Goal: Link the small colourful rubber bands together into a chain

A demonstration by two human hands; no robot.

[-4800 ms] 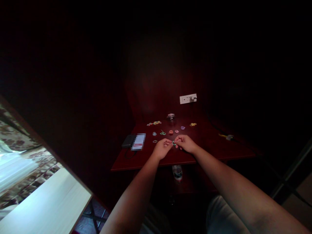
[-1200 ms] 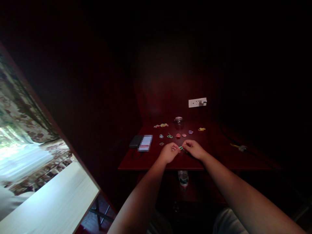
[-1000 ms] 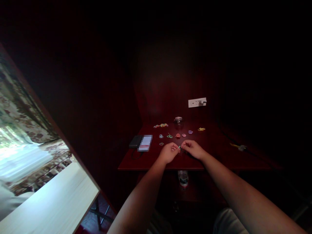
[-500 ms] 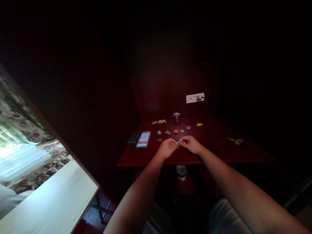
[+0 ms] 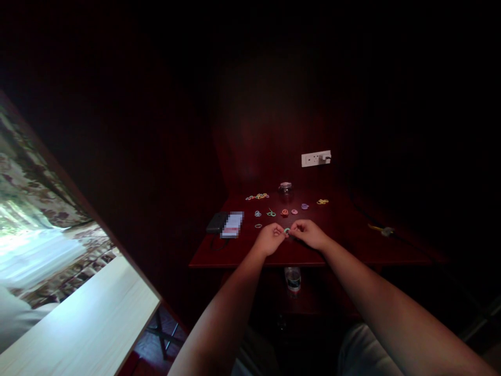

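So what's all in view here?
Held loop: one, green, between hands
Loose ring: one, colour unclear, left of hands
Single-colour loop groups: six, blue, green, orange-red, pink, purple, yellow, across table
Mixed loops: one group, multicoloured, back left
Jar: one, clear, table's back
Case: one, black, table's left
Pixelated rectangle: one, whitish, beside case
Wall socket: one, white, back wall
Plug: one, white, in socket
Unclear object: one, yellow and grey, table's right
Bottle: one, clear, below tabletop
Table: one, dark red, centre
Second table: one, pale, lower left
Curtain: one, brown-patterned, far left
Left hand: one, holding loop
Right hand: one, holding loop
Forearms: two, bare, below hands
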